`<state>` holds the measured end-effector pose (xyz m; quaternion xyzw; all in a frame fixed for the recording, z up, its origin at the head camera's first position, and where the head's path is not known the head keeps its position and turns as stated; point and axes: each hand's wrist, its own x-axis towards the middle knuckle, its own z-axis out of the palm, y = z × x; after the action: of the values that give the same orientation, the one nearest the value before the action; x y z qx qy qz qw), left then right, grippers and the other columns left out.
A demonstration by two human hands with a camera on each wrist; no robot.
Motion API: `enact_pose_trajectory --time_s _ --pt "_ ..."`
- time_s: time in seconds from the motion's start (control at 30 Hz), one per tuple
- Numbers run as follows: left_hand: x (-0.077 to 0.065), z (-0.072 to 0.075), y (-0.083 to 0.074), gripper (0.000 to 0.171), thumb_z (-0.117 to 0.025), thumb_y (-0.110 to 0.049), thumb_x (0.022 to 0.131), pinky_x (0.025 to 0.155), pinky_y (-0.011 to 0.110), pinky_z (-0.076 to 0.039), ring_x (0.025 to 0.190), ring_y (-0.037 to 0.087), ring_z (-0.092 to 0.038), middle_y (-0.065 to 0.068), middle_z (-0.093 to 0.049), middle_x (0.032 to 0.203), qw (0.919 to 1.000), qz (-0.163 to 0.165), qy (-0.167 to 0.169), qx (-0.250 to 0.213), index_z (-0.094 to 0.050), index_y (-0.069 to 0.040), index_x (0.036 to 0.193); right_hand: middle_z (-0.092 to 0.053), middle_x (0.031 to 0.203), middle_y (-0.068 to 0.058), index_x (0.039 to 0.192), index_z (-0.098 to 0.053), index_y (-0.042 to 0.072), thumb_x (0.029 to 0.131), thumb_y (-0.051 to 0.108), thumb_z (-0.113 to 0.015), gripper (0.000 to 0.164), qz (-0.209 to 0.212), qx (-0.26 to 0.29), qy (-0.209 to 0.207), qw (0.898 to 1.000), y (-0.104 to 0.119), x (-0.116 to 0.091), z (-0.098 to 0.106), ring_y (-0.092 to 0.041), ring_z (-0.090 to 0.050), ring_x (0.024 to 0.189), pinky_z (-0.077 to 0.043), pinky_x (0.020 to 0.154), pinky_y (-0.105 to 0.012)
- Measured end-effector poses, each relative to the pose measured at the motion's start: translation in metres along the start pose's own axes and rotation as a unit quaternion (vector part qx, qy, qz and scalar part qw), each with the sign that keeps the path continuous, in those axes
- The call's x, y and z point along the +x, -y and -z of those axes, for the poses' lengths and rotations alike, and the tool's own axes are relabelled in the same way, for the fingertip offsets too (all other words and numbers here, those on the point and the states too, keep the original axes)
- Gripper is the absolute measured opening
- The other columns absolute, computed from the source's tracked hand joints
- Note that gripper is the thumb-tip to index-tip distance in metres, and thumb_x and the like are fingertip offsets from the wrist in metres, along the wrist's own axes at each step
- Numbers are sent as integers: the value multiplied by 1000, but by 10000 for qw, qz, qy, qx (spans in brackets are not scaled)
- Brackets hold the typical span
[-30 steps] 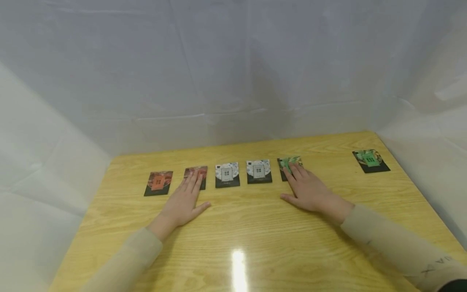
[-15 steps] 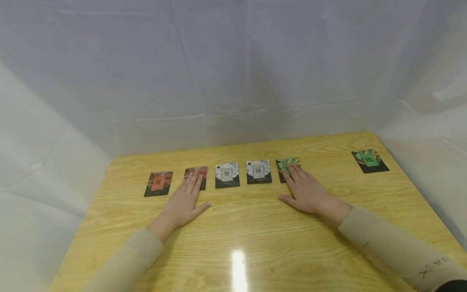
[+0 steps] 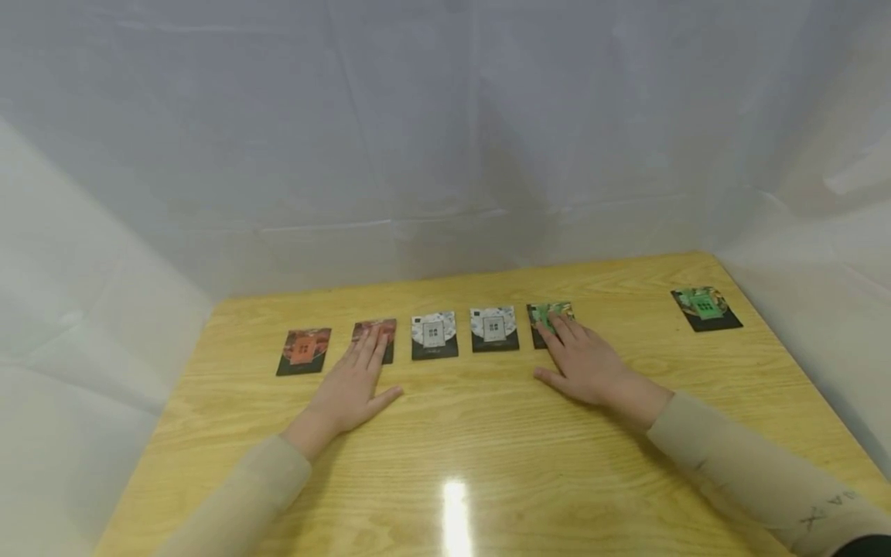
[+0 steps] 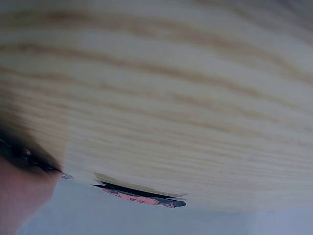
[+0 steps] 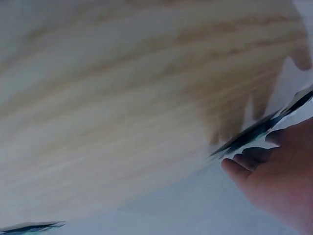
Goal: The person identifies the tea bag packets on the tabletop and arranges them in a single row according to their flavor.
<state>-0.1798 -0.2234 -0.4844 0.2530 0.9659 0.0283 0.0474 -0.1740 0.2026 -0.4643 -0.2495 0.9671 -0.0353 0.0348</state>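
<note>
My left hand [image 3: 348, 391] lies with straight fingers over a red-and-black flat packet [image 3: 388, 352], covering much of its front. A second red packet [image 3: 304, 352] lies to its left; the left wrist view shows a red packet [image 4: 139, 196] edge-on. My right hand [image 3: 585, 360] rests its extended fingers on a green-and-black packet [image 3: 539, 313], hiding its lower right part. In the right wrist view that packet [image 5: 254, 134] is a thin dark strip beside the fingers. Between the hands lie two white-and-black packets, the left one [image 3: 434, 335] and the right one [image 3: 494, 329].
Another green packet [image 3: 706, 308] lies tilted near the table's right edge, apart from the row. The wooden table [image 3: 431, 425] has white sheeting [image 3: 445, 155] behind it and at both sides. A bright reflection shows near the front.
The right hand has slid very slightly left and toward me, with the green packet under its fingers. The left hand and the other packets hold their places.
</note>
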Motion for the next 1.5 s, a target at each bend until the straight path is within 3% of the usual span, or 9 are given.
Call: enact_pose_trajectory --time_s 0.23,0.63,0.93,1.17,1.5 --pt "-1 4 -3 99 -51 -60 107 135 56 -19 165 44 -8 26 -4 177 10000 23 -37 25 -10 5 168 -25 171 -33 165 -29 -4 109 51 -54 83 0 -143 -209 9997 -10 -1 13 -50 -28 159 -30 130 -62" --pt "0 1 -1 98 -50 -60 107 135 56 -18 166 44 -8 26 -3 177 10000 25 -43 2 -10 5 168 -11 174 -33 167 -20 -5 110 45 -53 82 -299 -64 -184 9994 -48 -8 38 -52 -15 161 -18 133 -64" --pt "1 1 -2 98 -51 -60 107 135 56 -20 165 44 -9 26 -4 177 10000 16 -81 -18 -11 5 168 -5 174 -34 168 -13 -5 111 50 -48 86 -770 -162 92 9969 -81 -20 43 -53 -8 162 -12 133 -66" --pt "1 3 -4 98 -51 -60 107 135 56 -20 165 44 -8 26 -3 177 10000 9 -38 -11 -11 5 168 -7 172 -37 167 -14 -7 111 52 -46 87 -1091 -176 268 9935 -103 -32 50 -56 -9 160 -14 130 -71" --pt "3 2 -3 98 -50 -60 107 135 56 -20 165 45 -9 26 -3 177 10000 -1 -80 12 -12 6 168 -6 170 -42 166 -14 -10 112 56 -42 90 -1357 -91 326 9902 -140 -50 42 -61 -10 156 -16 127 -75"
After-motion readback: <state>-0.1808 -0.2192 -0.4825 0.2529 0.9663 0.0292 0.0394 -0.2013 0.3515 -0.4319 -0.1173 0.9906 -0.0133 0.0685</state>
